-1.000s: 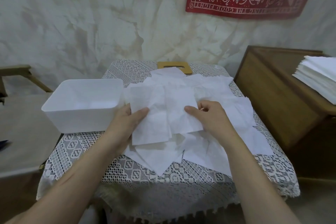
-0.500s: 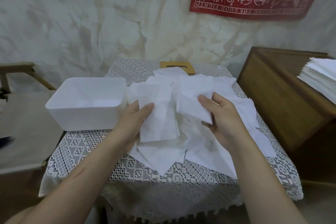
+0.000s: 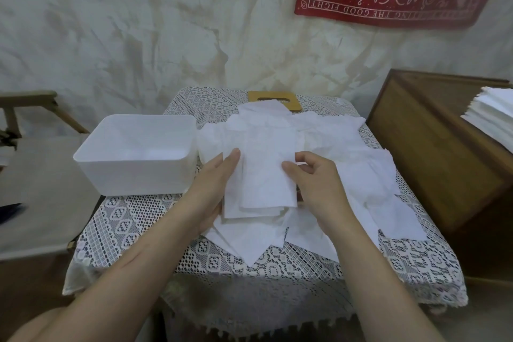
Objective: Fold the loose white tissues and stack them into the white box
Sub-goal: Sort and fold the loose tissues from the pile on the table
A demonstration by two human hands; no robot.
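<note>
- The left hand (image 3: pixel 219 189) grips the left edge of a folded tissue (image 3: pixel 265 175), thumb on top and the other fingers hidden beneath; the right hand (image 3: pixel 316 183) pinches its right edge, thumb (image 3: pixel 290 171) pressed on the upper face.
- The tissue sits between the hands over the heap of loose tissues (image 3: pixel 347 153) that covers the middle of the tabletop (image 3: pixel 133 228); whether it rests on the heap or is lifted just clear of it cannot be told.
- It looks folded lengthwise already, with layered edges showing at the near end, so the step in hand is probably squaring the fold.
- To do it well, I would line up the side edges, keep both thumbs flat and press the crease with light, even pressure, since thin paper tears or wrinkles easily.
- Its long axis runs away from the person, near end lower in view, far end toward the wall, tilted slightly to the right.
- The box (image 3: pixel 136 158) stands open just left of the heap, its long side across the view, so the tissue likely needs a quarter turn to lie along it.
- The box appears to hold nothing yet.
</note>
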